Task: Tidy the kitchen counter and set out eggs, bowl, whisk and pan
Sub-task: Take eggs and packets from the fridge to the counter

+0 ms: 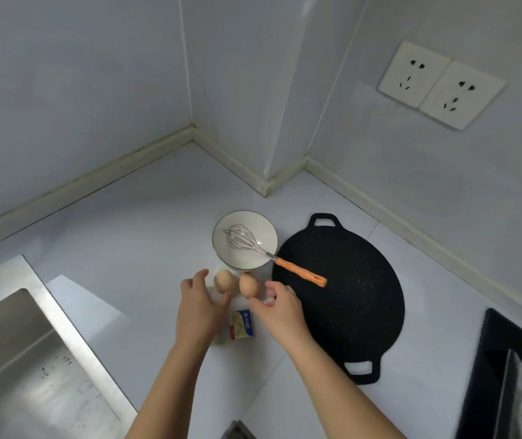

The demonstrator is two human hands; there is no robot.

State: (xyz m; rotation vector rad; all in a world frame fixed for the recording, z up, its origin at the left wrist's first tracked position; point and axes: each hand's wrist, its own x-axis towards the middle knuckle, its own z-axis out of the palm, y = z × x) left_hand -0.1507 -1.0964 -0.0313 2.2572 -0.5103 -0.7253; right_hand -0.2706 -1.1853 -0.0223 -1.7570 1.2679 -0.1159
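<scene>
Sink [15,359]: steel, near left, set into the counter [132,236].
Hob [506,375]: black, at the near right edge.
Left hand [202,307]: fingers loosely spread, closed on nothing; thumb tip right at the left egg [223,279], contact unclear.
Right hand [281,307]: fingers relaxed and parted, gripping nothing; thumb tip just under the right egg [248,285], contact unclear.
Packet [242,324]: small, yellow and blue, on the counter between the wrists.
Egg placement: both brown, side by side on the counter, just in front of the bowl [240,263].
Bowl: white, upright, just left of the pan [348,312].
Whisk [245,240]: wire head in the bowl, orange handle out over the pan.
Pan: flat, black, two loop handles.
Sockets [440,83]: two, on the far right wall.
</scene>
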